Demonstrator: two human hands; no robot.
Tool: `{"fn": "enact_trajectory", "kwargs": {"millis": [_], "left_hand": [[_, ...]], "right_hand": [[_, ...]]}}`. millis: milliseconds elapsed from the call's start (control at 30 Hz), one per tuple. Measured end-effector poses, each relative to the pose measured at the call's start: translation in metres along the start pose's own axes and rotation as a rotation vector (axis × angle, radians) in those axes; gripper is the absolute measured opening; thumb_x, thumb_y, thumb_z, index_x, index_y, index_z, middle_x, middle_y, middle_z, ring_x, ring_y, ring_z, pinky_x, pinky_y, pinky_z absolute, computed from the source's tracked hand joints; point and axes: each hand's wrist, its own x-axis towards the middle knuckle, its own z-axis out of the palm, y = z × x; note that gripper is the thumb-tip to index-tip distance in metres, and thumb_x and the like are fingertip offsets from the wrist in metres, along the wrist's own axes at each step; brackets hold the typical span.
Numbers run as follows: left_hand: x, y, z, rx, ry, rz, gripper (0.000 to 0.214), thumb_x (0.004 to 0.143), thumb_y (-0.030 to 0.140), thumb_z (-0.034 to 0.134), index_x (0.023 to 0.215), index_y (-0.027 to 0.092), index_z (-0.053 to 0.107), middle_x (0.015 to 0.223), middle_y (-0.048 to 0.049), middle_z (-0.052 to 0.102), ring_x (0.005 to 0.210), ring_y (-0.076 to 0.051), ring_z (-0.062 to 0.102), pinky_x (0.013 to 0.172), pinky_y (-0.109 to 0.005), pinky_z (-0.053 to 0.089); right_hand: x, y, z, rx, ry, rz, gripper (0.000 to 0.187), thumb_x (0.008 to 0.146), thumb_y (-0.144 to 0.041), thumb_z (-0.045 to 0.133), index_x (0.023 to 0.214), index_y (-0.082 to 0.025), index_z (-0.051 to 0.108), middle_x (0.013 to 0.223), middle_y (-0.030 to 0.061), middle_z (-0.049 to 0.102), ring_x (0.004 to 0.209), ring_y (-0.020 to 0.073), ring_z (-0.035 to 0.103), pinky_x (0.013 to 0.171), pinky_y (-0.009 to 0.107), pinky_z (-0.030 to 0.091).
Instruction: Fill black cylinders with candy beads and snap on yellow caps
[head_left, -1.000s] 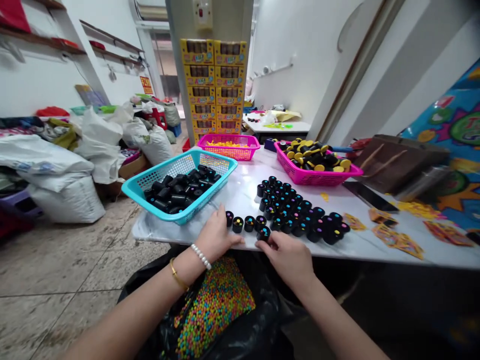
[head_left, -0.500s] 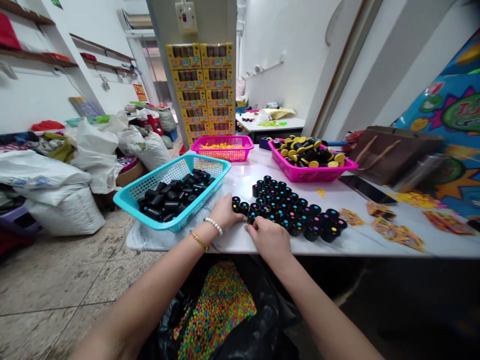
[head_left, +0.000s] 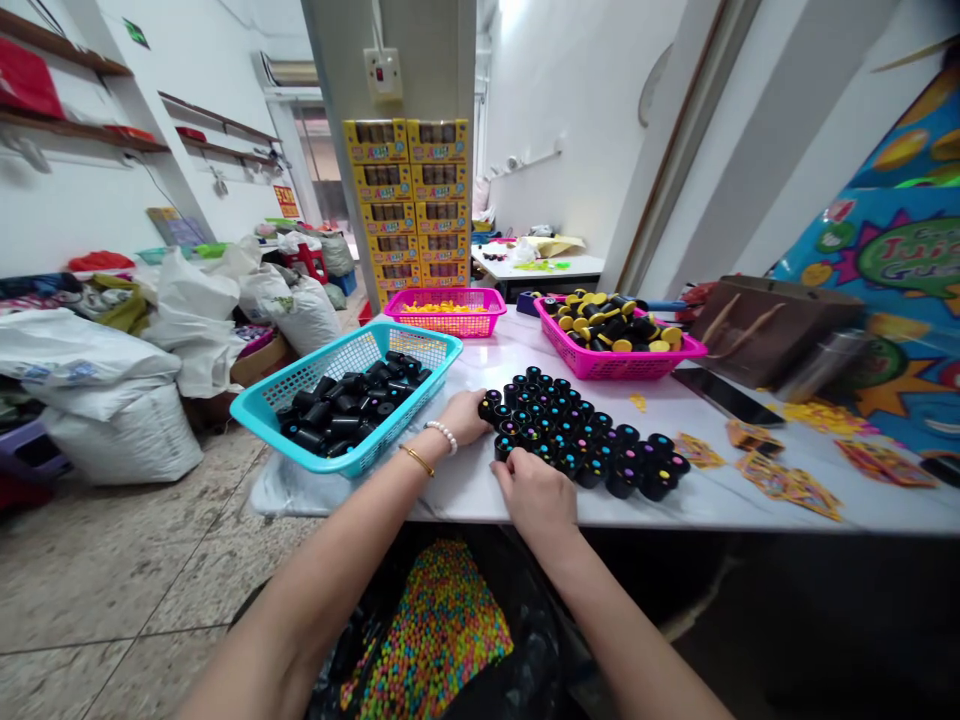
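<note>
A tight group of small black canisters (head_left: 559,425), open at the top with coloured balls in them, stands upright on the white marbled table (head_left: 442,497). At the group's left end, my left hand (head_left: 463,418) is closed against an end canister (head_left: 491,400); its far fingers are partly hidden. My right hand (head_left: 538,492) lies at the front edge of the group, fingers curled in beside a front canister (head_left: 505,445). What is inside that curl, if anything, is hidden. Below the table edge, a black plastic bag (head_left: 536,610) holds many small coloured balls (head_left: 442,630).
Left of my hands stands a turquoise basket (head_left: 262,415) of black canisters. Behind are a pink basket (head_left: 491,325) of yellow pieces and another pink basket (head_left: 637,368) of yellow-capped canisters. At right lie a dark phone (head_left: 727,395), orange packets (head_left: 787,482) and a brown bag (head_left: 780,325).
My left hand has moved right, bringing the end canisters against the group and closing the gap. My right hand stays at the front edge. The camera view has tilted up slightly.
</note>
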Motion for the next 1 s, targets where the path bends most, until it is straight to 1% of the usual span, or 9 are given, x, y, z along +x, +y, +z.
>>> {"fn": "enact_trajectory", "kwargs": {"millis": [233,367,533,667,767,833,900,933,1000], "left_hand": [[0.008,0.003,0.007,-0.023,0.058,-0.049,0.038,0.071,0.016,0.063,0.108,0.012,0.055,0.097,-0.0127,0.068,0.081,-0.022,0.063,0.072,-0.029,0.048],[-0.006,-0.002,0.01,-0.069,0.108,-0.091,0.038,0.077,0.017,0.057,0.115,0.01,0.053,0.1,-0.0133,0.067,0.084,-0.021,0.063,0.076,-0.03,0.048],[-0.022,-0.009,0.015,-0.113,0.173,-0.044,0.046,0.082,0.01,0.049,0.128,0.014,0.048,0.114,-0.0117,0.062,0.099,-0.018,0.06,0.091,-0.029,0.045],[-0.039,-0.005,0.011,-0.179,0.205,-0.077,0.055,0.082,0.018,0.056,0.134,0.012,0.041,0.113,-0.0121,0.062,0.091,-0.017,0.061,0.085,-0.031,0.049],[-0.086,-0.006,-0.005,-0.257,0.213,-0.017,0.05,0.082,0.023,0.059,0.13,0.014,0.047,0.113,-0.0104,0.063,0.083,-0.014,0.062,0.081,-0.029,0.051],[-0.137,-0.01,-0.017,-0.289,0.182,0.083,0.034,0.086,0.024,0.056,0.119,0.015,0.058,0.104,-0.0082,0.067,0.081,-0.014,0.062,0.079,-0.029,0.051],[-0.197,-0.017,-0.027,-0.24,0.173,0.072,0.025,0.089,0.027,0.052,0.108,0.017,0.065,0.098,-0.007,0.068,0.087,-0.015,0.062,0.082,-0.031,0.051],[-0.228,-0.022,-0.028,-0.188,0.226,-0.006,0.024,0.091,0.026,0.05,0.107,0.018,0.065,0.101,-0.0072,0.066,0.093,-0.015,0.061,0.086,-0.032,0.05],[-0.29,-0.033,-0.024,-0.024,0.403,-0.285,0.028,0.089,0.03,0.053,0.113,0.018,0.062,0.109,-0.0091,0.061,0.102,-0.019,0.057,0.092,-0.037,0.048]], "right_hand": [[-0.005,0.002,0.005,0.039,0.059,0.003,0.022,0.089,-0.033,0.056,0.073,-0.019,0.062,0.067,0.0034,0.066,0.059,0.0164,0.06,0.052,0.027,0.024],[-0.008,0.003,0.004,0.075,0.089,-0.012,0.026,0.09,-0.035,0.054,0.071,-0.019,0.06,0.067,0.0026,0.064,0.058,0.0152,0.057,0.053,0.027,0.024],[-0.013,0.006,0.006,0.133,0.188,-0.103,0.031,0.092,-0.035,0.049,0.068,-0.018,0.058,0.067,0.0025,0.062,0.063,0.014,0.054,0.058,0.026,0.03],[-0.014,0.01,0.007,0.179,0.25,-0.152,0.031,0.091,-0.034,0.051,0.065,-0.018,0.056,0.062,0.0014,0.058,0.059,0.013,0.051,0.057,0.025,0.03],[-0.017,0.014,0.007,0.228,0.308,-0.241,0.025,0.087,-0.031,0.058,0.065,-0.018,0.057,0.06,0.0005,0.057,0.059,0.0131,0.051,0.058,0.025,0.033],[-0.02,0.017,0.007,0.282,0.345,-0.346,0.02,0.083,-0.027,0.064,0.067,-0.018,0.058,0.059,0.0001,0.056,0.058,0.0135,0.051,0.058,0.025,0.035],[-0.026,0.019,0.007,0.362,0.341,-0.448,0.015,0.079,-0.023,0.068,0.068,-0.018,0.059,0.058,-0.0004,0.057,0.057,0.0136,0.051,0.058,0.026,0.036],[-0.03,0.019,0.007,0.412,0.322,-0.489,0.013,0.077,-0.021,0.069,0.069,-0.018,0.06,0.058,-0.0005,0.057,0.057,0.0136,0.051,0.058,0.026,0.037],[-0.04,0.016,0.006,0.518,0.248,-0.554,0.01,0.075,-0.018,0.071,0.071,-0.019,0.061,0.059,-0.0006,0.058,0.057,0.0133,0.052,0.058,0.026,0.039]]}}
